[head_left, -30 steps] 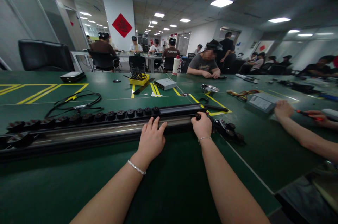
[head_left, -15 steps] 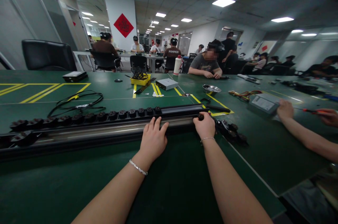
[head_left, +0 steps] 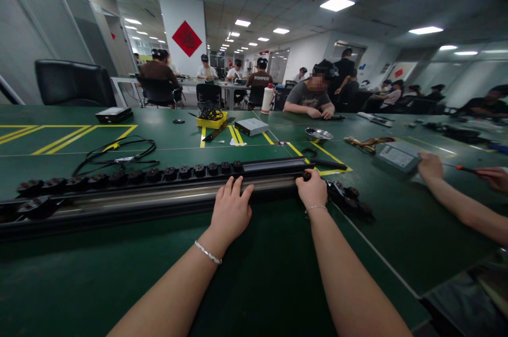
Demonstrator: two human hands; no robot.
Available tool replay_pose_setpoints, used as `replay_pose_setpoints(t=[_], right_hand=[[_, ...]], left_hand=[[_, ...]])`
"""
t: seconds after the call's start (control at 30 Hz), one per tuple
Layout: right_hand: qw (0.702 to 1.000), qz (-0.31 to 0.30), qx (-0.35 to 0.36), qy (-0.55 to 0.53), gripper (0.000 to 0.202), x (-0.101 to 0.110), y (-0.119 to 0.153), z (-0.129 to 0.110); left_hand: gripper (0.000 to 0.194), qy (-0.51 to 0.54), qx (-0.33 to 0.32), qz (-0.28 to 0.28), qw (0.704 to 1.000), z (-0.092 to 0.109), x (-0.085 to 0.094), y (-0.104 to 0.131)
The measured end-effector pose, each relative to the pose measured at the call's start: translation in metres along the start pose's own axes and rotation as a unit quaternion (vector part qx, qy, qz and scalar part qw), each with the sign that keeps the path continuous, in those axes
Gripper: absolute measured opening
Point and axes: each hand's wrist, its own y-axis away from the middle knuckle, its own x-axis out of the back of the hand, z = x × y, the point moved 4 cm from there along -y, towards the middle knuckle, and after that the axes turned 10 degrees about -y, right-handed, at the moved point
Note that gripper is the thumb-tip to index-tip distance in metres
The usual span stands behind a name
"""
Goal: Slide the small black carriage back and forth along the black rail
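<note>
A long black rail (head_left: 159, 198) with a shiny metal channel lies across the table before me. My left hand (head_left: 232, 207) rests on its front edge, fingers spread. At the rail's right end my right hand (head_left: 312, 191) is closed round a small black part that looks like a socket module (head_left: 306, 175), mostly hidden by the fingers. Behind it lies a second rail (head_left: 273, 164) carrying a row of black socket modules (head_left: 153, 174). Another socket module (head_left: 42, 207) sits at the left of the front rail. Several loose socket modules (head_left: 349, 198) lie right of my right hand.
A black cable (head_left: 115, 156) lies behind the rails. Farther back are a yellow box (head_left: 212, 121) with cables, a grey metal box (head_left: 251, 126) and a metal bowl (head_left: 318, 135). At right, a co-worker's hand (head_left: 431, 167) touches a power supply (head_left: 397, 155); the other holds a screwdriver (head_left: 466, 169).
My right hand has shifted slightly to the right with the small black part, at the rail's end. My left hand has stayed in place on the rail.
</note>
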Motion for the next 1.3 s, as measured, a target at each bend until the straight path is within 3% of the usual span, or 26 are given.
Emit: replay_pose_setpoints(t=[0.7, 1.3], right_hand=[[1.000, 0.013, -0.001, -0.006, 0.041, -0.0012, -0.0015, 0.0027], [0.999, 0.022, 0.041, -0.015, 0.041, -0.0037, -0.0030, 0.0038]], left_hand=[[0.048, -0.001, 0.002, -0.013, 1.000, -0.0003, 0.0003, -0.0002], [0.049, 0.006, 0.006, -0.011, 1.000, -0.0005, 0.0016, -0.0005]])
